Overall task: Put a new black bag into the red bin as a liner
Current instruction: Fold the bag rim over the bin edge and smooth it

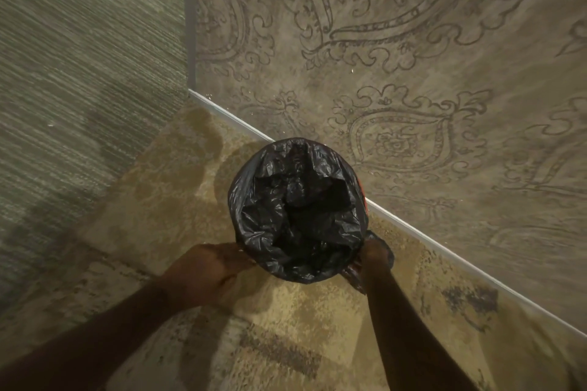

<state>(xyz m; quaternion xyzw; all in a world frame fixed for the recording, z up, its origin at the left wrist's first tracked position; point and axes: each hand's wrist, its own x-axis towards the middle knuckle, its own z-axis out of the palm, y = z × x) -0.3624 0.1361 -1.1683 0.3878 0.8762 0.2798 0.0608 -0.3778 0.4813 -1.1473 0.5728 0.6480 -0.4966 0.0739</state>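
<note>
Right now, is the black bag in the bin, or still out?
In: black bag is spread open, folded over red bin rim; both hands grip its near edge.

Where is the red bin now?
In the head view, the red bin stands centre frame against the patterned wall, under the black bag, between both hands.

My left hand point(206, 267) and right hand point(374, 255) grip the black bag point(273, 216) folded over the red bin point(363, 192) beside the wall point(413, 89).
</note>
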